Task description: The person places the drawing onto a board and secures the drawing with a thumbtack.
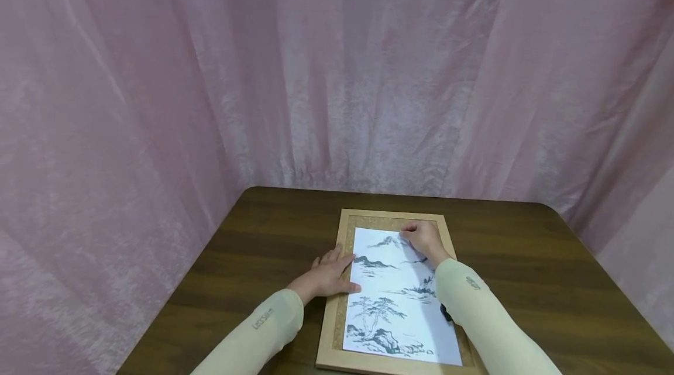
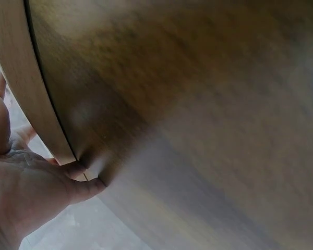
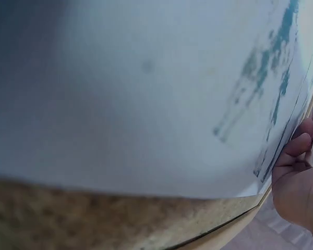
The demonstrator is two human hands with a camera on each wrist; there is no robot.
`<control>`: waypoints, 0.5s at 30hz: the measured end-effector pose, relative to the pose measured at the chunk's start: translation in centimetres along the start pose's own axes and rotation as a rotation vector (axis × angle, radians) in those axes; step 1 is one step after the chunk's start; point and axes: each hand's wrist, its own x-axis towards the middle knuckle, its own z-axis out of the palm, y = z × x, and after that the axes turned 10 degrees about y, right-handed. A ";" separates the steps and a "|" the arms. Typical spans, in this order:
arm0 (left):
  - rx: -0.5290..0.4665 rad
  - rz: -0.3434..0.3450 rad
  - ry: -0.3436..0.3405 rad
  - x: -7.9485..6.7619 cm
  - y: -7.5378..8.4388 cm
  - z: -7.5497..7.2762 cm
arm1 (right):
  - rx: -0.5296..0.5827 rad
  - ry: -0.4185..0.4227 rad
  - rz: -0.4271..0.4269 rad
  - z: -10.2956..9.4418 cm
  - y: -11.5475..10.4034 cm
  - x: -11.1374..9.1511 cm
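Note:
An ink landscape painting on a white sheet [image 1: 381,278] lies over the tan speckled backing inside a light wooden frame [image 1: 331,319]. Trees and rocks show at its near end, mountains at its far end. My left hand [image 1: 329,274] rests across the frame's left side with fingers spread, thumb and index fingertips touching the sheet's left edge. In the left wrist view, other fingertips touch the dark table beside the frame. My right hand [image 1: 423,238] pinches the sheet near its far right corner with curled fingers; the exact contact is partly hidden.
The dark brown wooden table [image 1: 532,264] extends on both sides of the frame. Pink velvet curtains [image 1: 368,76] hang behind it and to the sides. My right sleeve [image 1: 474,305] crosses the frame's right side and covers part of it.

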 end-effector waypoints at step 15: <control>0.006 -0.002 -0.001 -0.3 0.4 0.5 | -0.071 -0.017 0.041 0.0 0.0 -0.4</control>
